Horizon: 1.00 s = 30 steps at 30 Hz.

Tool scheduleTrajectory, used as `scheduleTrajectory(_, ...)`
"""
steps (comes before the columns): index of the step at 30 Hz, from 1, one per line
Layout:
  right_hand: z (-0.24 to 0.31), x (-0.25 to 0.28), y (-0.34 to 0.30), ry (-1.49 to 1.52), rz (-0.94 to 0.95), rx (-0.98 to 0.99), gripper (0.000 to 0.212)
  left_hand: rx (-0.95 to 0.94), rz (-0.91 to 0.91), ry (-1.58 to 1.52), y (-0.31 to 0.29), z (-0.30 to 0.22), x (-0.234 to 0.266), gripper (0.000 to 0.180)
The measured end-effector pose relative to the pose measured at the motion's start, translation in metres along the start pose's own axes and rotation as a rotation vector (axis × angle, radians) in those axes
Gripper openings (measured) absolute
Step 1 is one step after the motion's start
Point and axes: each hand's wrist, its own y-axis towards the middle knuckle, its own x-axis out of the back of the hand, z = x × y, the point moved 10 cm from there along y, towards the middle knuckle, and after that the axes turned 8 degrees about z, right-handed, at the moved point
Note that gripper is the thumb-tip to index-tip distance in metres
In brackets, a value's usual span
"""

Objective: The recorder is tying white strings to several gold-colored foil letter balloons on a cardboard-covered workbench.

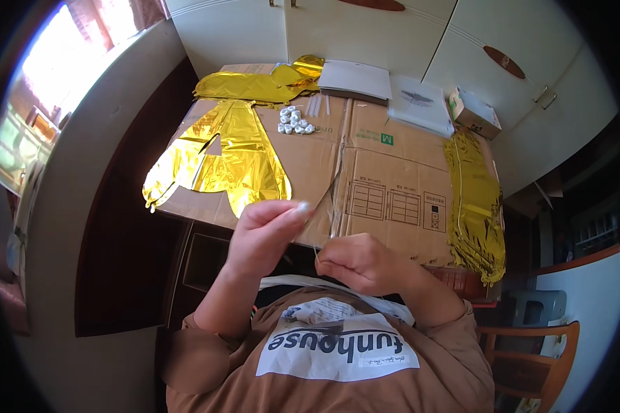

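Pinch work, near side

Left hand [265, 230] pinches small white piece [302, 207]; right hand [359, 263], fingers pressed together, seems to grip pale strand [315, 252] between them, likely to keep it taut. White rolls [295, 122] bunched far left beside gold foil [238, 155], probably for easy reach

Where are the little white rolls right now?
In the head view, the white rolls sit clustered left of centre on the cardboard, right of the A-shaped gold foil, with some clear strips just beyond.
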Motion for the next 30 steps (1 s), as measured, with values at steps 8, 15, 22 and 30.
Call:
scheduleTrajectory(8,-0.028,0.012,0.0,0.062,-0.083,-0.094,0.012,0.036,0.041,-0.227,-0.008,0.016,-0.005,0.014)
scheduleTrajectory(15,-0.02,0.033,0.006,-0.002,-0.134,-0.11,0.013,0.033,0.102,0.231,-0.009,0.012,-0.025,0.016)
scheduleTrajectory(22,-0.022,0.033,0.001,0.201,-0.162,-0.071,0.014,-0.035,0.169,0.58,-0.01,0.019,-0.038,0.013)
scheduleTrajectory(30,-0.01,0.049,0.001,0.06,-0.189,-0.082,0.008,0.018,0.088,0.598,-0.005,0.028,-0.023,0.014)
